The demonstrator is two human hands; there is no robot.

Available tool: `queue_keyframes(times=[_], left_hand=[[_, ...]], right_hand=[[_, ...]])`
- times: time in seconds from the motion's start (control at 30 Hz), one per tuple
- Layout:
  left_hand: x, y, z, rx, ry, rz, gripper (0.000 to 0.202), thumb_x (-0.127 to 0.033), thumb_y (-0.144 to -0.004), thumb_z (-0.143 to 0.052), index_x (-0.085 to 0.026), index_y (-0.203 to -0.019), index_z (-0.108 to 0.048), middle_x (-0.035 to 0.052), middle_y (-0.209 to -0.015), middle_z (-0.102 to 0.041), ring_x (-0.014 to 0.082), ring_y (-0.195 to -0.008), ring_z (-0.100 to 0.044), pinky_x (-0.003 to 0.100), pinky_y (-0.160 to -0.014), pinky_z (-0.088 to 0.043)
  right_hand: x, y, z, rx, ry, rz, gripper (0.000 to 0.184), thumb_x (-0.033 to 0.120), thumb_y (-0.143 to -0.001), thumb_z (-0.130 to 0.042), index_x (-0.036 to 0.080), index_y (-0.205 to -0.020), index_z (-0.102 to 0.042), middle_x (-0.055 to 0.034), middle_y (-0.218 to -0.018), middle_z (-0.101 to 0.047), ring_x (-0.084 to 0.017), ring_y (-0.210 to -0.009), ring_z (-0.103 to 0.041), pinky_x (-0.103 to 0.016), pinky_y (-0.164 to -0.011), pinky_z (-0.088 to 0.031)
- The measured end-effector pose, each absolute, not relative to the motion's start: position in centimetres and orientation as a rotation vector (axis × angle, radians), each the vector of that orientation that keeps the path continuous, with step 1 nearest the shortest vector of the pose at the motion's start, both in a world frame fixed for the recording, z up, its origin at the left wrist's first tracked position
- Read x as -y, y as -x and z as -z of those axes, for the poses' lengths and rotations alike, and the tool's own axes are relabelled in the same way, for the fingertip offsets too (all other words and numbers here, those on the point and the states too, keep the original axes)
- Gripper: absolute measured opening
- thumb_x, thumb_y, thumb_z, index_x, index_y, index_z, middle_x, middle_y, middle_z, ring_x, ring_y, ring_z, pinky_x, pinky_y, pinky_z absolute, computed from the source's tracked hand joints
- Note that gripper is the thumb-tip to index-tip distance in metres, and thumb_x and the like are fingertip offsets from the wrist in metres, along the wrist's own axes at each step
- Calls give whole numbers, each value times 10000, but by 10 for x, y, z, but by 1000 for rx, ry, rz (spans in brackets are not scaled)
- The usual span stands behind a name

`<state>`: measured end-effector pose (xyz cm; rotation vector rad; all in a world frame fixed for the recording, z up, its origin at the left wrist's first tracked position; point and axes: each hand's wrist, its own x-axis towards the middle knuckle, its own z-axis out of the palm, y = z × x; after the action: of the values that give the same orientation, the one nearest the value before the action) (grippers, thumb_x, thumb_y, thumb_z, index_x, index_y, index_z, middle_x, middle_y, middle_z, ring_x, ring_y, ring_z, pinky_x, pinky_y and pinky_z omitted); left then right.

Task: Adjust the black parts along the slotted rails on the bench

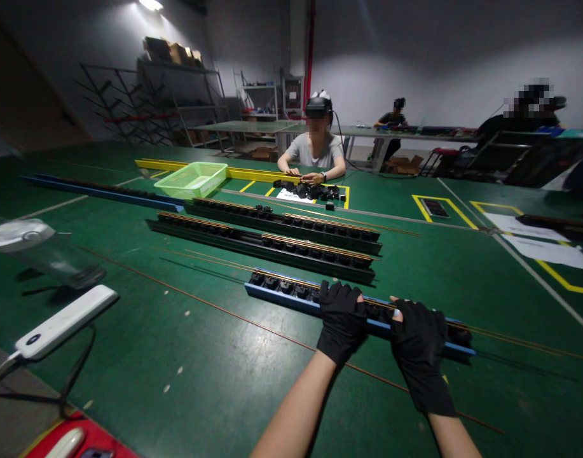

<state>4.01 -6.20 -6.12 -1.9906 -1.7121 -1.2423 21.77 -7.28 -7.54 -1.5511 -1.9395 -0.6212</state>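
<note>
A blue channel rail lies on the green table in front of me, with a row of black blocks seated inside it. Thin copper-coloured rods run along the top of the blocks and stick out past both ends. My left hand, in a black glove with the thumb tip bare, wraps over the middle of the rail. Closer to its right end, my right hand, gloved alike, is closed over the rail and rods. The fingers of both hands hide the blocks beneath them.
Two black rails with blocks lie beyond, near another blue rail. A green basket and a yellow rail lie farther back. A co-worker handles black parts opposite. At left are a power strip and a clear jug.
</note>
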Motion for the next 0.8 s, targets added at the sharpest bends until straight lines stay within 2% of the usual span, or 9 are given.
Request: queue_keyframes(times=[0.8], left_hand=[[62, -41, 63, 1715, 2000, 1277, 108, -238, -897, -556, -253, -898, -663, 12, -842, -701, 229, -966, -614, 499, -1104, -287]], right_hand=[[74, -216, 72, 1948, 1562, 643, 358, 314, -990, -354, 189, -1129, -659, -85, -1032, -689, -238, -968, -539, -417, -969, -299]])
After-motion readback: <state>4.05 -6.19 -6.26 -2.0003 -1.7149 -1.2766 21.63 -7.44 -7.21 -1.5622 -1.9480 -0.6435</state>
